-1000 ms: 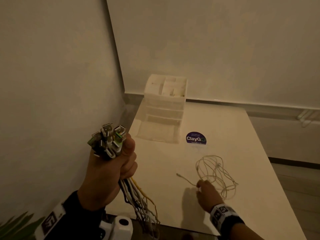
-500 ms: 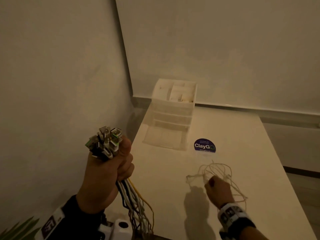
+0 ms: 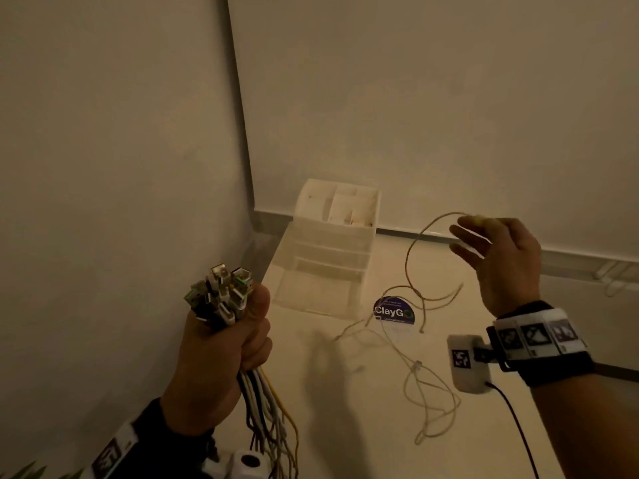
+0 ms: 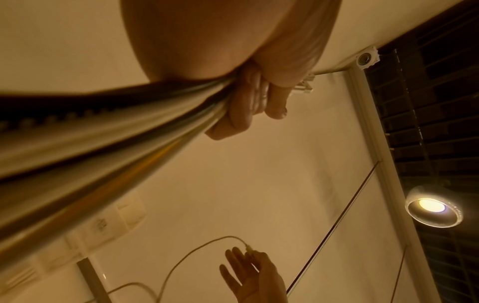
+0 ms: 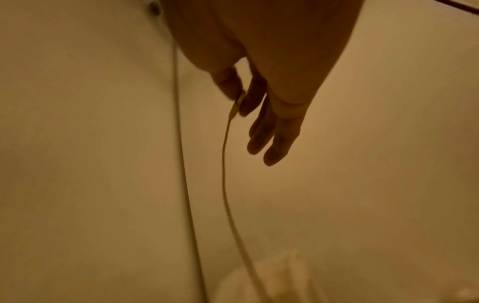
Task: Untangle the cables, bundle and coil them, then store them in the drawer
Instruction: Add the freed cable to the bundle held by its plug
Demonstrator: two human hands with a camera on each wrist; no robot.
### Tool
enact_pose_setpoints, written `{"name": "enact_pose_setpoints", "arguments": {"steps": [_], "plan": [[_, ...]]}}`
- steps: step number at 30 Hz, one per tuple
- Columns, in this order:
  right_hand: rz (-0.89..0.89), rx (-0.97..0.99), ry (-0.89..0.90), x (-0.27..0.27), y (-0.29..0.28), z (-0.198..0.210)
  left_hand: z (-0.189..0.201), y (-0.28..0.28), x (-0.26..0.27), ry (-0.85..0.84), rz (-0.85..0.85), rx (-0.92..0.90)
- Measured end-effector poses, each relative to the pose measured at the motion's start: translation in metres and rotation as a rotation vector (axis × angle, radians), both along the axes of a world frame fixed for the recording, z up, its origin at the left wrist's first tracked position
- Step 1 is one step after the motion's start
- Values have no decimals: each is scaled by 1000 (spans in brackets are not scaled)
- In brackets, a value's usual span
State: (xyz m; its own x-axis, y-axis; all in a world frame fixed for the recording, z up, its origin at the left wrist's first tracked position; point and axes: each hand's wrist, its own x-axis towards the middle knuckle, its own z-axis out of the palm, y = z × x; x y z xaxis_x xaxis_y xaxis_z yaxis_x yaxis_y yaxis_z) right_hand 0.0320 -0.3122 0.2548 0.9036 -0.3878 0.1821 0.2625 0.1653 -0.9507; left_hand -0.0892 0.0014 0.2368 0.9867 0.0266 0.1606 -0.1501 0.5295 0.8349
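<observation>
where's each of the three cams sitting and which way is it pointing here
Head: on the head, looking forward and down at the table, drawer unit, both hands.
Left wrist: on the left wrist, tilted up past the left hand gripping the cable bundle, toward a ceiling lamp.
Right wrist: on the right wrist, looking along the right hand pinching the thin cable.
Shared: all three show that cable and right hand.

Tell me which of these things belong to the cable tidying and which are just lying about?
Part of the job:
- bundle of white, black and yellow cables, gripped in the left hand
- thin cream cable, pinched by the right hand
- white plastic drawer unit

Just lying about:
- round dark blue ClayGo sticker
- cream tabletop
</observation>
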Motion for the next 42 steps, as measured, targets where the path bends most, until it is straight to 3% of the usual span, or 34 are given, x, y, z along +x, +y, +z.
{"name": "enact_pose_setpoints", "arguments": {"steps": [3, 6, 8, 10, 14, 17, 22, 25, 31, 38, 42], "plan": [[130, 517, 68, 2, 8, -3, -1, -3, -3, 10, -1, 13], [162, 657, 107, 7, 18, -10, -3, -3, -4, 29, -2, 40], [98, 567, 129, 9, 24, -5, -3, -2, -4, 36, -2, 61], [102, 353, 185, 9, 29, -1, -5, -2, -2, 39, 0, 73], [271, -253, 318, -1, 47, -9, -6, -5, 1, 41, -8, 89], [398, -450, 310, -14, 58, -14, -6, -12, 6, 80, 31, 72], [564, -488, 234, -41, 73, -26, -12, -20, 15, 156, 87, 75], [519, -506, 220, -53, 85, -37, -17, -29, 20, 184, 140, 118], [434, -195, 198, -73, 107, -31, -20, -44, 30, 218, 154, 101], [539, -179, 69, -97, 145, -21, -16, -53, 42, 259, 158, 60], [445, -201, 24, -97, 155, -32, -14, -51, 43, 331, 138, 31]]}}
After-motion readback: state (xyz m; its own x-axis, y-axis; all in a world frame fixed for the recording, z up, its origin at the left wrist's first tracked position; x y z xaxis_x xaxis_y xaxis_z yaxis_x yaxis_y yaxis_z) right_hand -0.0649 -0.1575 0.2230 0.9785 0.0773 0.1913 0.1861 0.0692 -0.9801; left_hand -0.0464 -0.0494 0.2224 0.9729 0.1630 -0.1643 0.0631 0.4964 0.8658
